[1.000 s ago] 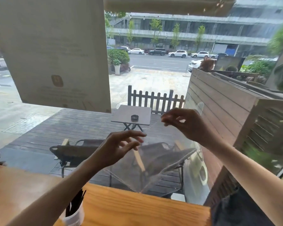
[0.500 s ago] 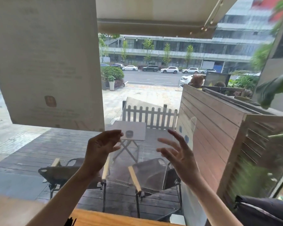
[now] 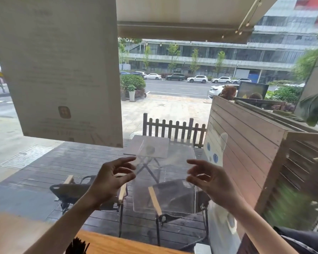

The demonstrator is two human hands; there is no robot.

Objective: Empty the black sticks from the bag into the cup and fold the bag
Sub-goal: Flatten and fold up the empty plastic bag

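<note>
- Head view: a clear plastic bag (image 3: 163, 178) was held up in the air in front of a window, stretched between the two raised hands.
- The left hand (image 3: 109, 177) was at the bag's left edge, its thumb and forefinger curved toward each other with that edge between them; the other fingers were loosely curled. The bag was so transparent that I could not tell whether the fingertips actually pinched it.
- The right hand (image 3: 209, 178) was at the bag's right edge, fingers (image 3: 195, 162) spread and bent toward the film; contact there was also unclear.
- The bag hung mostly below and between the fingertips, its upper part rising above them, and looked empty.
- The black sticks (image 3: 77, 246) stood bunched at the bottom edge, below the left forearm, over the wooden counter (image 3: 127, 244); the cup itself was out of view.
- Outside the glass were a small table (image 3: 147, 147) and a chair (image 3: 72, 191).
</note>
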